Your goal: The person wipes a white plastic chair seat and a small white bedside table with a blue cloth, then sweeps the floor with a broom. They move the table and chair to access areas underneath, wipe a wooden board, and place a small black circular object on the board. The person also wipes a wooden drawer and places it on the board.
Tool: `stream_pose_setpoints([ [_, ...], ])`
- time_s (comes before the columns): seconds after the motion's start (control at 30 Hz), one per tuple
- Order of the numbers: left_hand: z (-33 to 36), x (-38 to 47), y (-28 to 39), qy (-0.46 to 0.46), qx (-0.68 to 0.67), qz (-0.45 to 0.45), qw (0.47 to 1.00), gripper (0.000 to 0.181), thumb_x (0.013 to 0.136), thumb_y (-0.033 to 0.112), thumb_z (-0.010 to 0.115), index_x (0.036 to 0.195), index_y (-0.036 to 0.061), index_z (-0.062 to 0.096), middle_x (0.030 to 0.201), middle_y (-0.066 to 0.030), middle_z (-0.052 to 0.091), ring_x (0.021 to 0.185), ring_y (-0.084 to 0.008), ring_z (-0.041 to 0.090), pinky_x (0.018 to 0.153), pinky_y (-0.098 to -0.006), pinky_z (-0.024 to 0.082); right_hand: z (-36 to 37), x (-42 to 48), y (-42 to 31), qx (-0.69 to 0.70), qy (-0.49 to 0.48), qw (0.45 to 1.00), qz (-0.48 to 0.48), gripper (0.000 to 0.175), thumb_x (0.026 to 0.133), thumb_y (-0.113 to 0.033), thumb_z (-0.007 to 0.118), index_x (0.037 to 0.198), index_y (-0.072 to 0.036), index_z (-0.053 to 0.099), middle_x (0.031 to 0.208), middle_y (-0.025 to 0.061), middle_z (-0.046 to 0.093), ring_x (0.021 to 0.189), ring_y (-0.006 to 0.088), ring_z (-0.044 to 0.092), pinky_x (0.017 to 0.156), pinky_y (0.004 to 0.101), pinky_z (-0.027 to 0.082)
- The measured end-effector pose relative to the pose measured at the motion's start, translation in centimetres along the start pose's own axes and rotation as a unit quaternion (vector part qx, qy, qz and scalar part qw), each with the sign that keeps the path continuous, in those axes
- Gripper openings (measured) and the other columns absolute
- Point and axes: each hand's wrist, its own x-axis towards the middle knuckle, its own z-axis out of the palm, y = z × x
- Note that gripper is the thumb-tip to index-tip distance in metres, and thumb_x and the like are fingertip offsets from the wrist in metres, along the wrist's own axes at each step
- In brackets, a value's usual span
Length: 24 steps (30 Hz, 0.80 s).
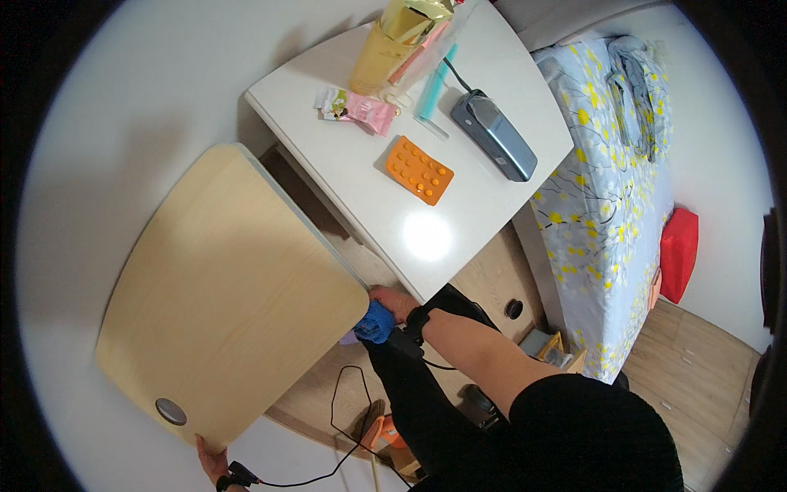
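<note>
A small table with a light wood-grain top [240, 289] stands tilted in view at the left, against the white wall. My left hand [212, 461] grips its near left corner, thumb over the edge, close to a round dark inset [171, 411]. At the opposite near corner my right hand [396, 304] holds a bunched blue cloth [376, 322] against the edge. The right fingertips are partly hidden by the tabletop. Both wrists wear a black band with a small device, and a black cable runs from the left one.
A white bedside table [344, 160] bears an orange blister pack [420, 171], a pink snack packet [359, 111], a yellow cup [381, 58] and a grey device [495, 135]. Beyond stands a bed with flowered bedding [590, 203]. A black cable [332, 406] loops over the floor.
</note>
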Motion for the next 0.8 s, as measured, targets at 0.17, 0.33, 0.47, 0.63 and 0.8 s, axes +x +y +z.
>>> stream_pose_setpoints([
  [0.17,2.3,-0.6,-0.6,0.086,0.01,0.03,0.996,0.062,0.079,0.038,0.063,0.13,0.0112,0.04,0.131,-0.0072,0.045,0.119,-0.0255,0.042,0.094,-0.0436,0.038,-4.7,3.9,2.4,-0.075,-0.082,0.992,-0.062,0.025,0.081,-0.01,0.055,0.101,0.005,0.056,0.093,0.0137,0.062,0.078,0.0223,0.061,0.07,0.0317,0.05],
  [0.33,2.7,-1.1,-0.6,0.092,0.019,0.038,0.995,0.062,0.08,0.037,0.063,0.13,0.0103,0.039,0.13,-0.007,0.044,0.119,-0.0258,0.041,0.094,-0.0434,0.038,-4.0,3.8,2.8,-0.2,-0.025,0.972,-0.12,0.018,0.077,-0.01,0.058,0.092,-0.002,0.064,0.094,0.0126,0.062,0.09,0.0244,0.058,0.082,0.0343,0.044],
  [0.47,3.1,-1.5,-0.5,0.088,0.039,0.042,0.994,0.063,0.079,0.036,0.064,0.13,0.0091,0.039,0.129,-0.0077,0.044,0.118,-0.0253,0.042,0.094,-0.0437,0.039,-2.8,1.2,0.8,-0.158,-0.056,0.981,-0.099,0.026,0.077,-0.01,0.06,0.102,-0.002,0.062,0.106,0.0118,0.06,0.098,0.0241,0.056,0.09,0.0337,0.041],
  [0.63,4.2,-1.7,-0.6,0.093,0.018,0.051,0.994,0.064,0.079,0.035,0.066,0.13,0.0083,0.037,0.128,-0.009,0.044,0.116,-0.0249,0.044,0.091,-0.043,0.042,-1.8,0.2,-0.8,-0.341,-0.107,0.902,-0.243,0.029,0.08,-0.009,0.057,0.107,0.001,0.059,0.104,0.015,0.06,0.093,0.0236,0.058,0.086,0.0322,0.045],
  [0.8,3.6,-1.3,-0.9,0.11,0.02,0.059,0.992,0.063,0.08,0.035,0.065,0.129,0.0075,0.038,0.127,-0.0089,0.045,0.115,-0.0258,0.045,0.09,-0.0436,0.043,-0.9,0.5,-0.6,-0.035,0.012,0.999,0.036,0.028,0.084,-0.012,0.052,0.108,0.0,0.058,0.103,0.0168,0.06,0.084,0.0245,0.061,0.076,0.0341,0.051],
])
